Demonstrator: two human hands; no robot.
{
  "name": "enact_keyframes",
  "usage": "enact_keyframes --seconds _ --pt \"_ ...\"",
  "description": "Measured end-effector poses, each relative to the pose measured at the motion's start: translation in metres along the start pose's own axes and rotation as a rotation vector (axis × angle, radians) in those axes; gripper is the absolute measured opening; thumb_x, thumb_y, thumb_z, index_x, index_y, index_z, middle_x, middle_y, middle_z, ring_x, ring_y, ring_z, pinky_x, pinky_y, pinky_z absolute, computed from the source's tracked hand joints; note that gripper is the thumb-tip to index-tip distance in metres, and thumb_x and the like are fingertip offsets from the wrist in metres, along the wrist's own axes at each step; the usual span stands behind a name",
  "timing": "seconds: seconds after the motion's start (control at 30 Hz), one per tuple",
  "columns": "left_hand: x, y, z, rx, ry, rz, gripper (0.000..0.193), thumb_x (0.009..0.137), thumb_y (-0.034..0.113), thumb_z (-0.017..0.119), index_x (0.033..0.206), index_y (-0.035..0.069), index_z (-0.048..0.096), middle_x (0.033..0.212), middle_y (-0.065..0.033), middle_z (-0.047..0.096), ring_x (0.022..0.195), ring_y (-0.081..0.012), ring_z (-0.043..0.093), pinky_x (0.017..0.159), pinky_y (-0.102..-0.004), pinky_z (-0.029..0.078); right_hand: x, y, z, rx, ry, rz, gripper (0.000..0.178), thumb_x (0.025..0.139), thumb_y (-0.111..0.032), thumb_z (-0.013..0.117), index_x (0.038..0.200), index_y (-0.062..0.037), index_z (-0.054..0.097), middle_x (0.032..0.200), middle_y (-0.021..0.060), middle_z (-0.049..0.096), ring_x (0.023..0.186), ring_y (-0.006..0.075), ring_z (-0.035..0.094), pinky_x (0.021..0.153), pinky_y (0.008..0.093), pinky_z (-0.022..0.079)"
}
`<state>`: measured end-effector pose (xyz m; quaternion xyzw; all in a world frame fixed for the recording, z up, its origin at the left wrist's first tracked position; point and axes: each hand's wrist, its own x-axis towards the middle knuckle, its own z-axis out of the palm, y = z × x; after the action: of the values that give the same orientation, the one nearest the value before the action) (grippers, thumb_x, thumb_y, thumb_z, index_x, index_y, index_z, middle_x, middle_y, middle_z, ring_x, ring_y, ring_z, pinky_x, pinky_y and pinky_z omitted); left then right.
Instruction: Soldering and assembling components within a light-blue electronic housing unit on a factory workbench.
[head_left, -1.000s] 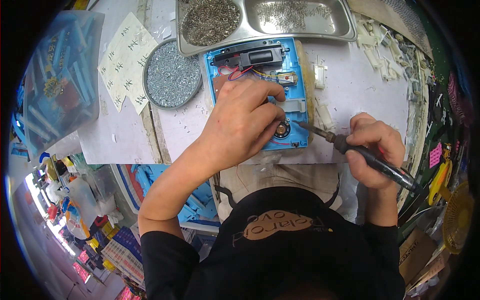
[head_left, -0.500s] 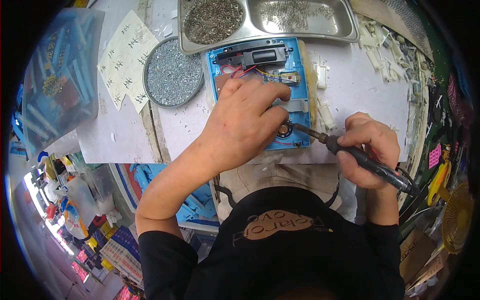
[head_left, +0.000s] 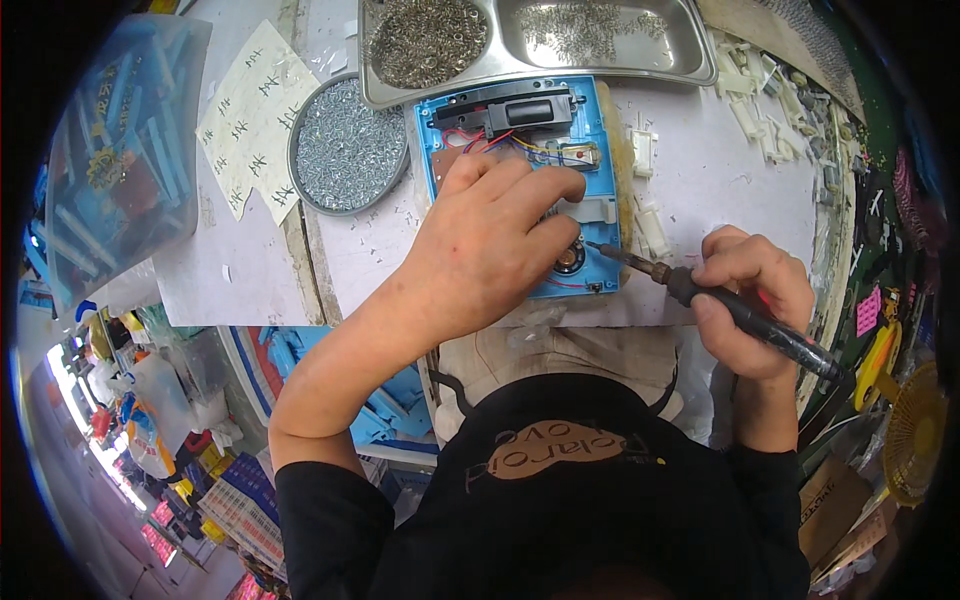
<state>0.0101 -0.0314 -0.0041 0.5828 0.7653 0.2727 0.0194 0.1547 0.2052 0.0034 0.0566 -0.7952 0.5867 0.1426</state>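
A blue plastic case [head_left: 606, 180] lies open on the white table [head_left: 720, 200], wires and black parts inside, with a round speaker [head_left: 571, 261] at its five o'clock. The left hand [head_left: 490, 235] bends over the case from seven o'clock, fingers curled; whether they pinch anything is hidden, so I cannot tell. At four o'clock the right hand [head_left: 757, 300] grips a soldering iron [head_left: 690, 287], its tip near the speaker. Outward, a steel tray [head_left: 560, 72] sits at twelve, a round dish [head_left: 350, 213] of small metal pieces between nine and ten.
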Motion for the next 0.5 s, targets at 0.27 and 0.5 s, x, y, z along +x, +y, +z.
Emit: enact_keyframes --seconds 0.27,0.5 --pt "-0.0002 -0.0014 0.0006 0.007 0.004 0.012 0.028 0.069 0.001 0.077 0.093 0.01 0.067 0.113 -0.0054 0.063 0.089 -0.0236 0.06 0.085 -0.0392 0.041 -0.0032 0.0021 -0.0043 -0.002 0.014 -0.011 0.02 0.073 0.001 0.073 0.092 0.0029 0.066 0.067 0.004 0.057 0.054 0.0102 0.046 0.052 0.0258 0.035" --pt "-0.0018 -0.0021 0.0006 0.016 0.007 0.011 0.027 0.069 0.002 0.078 0.093 0.01 0.067 0.113 -0.0056 0.064 0.091 -0.0235 0.062 0.086 -0.0386 0.042 -0.0032 0.0023 -0.0055 0.011 0.016 -0.006 0.021 0.073 0.001 0.073 0.092 0.0023 0.066 0.064 0.0021 0.053 0.054 0.0102 0.045 0.053 0.0262 0.035"
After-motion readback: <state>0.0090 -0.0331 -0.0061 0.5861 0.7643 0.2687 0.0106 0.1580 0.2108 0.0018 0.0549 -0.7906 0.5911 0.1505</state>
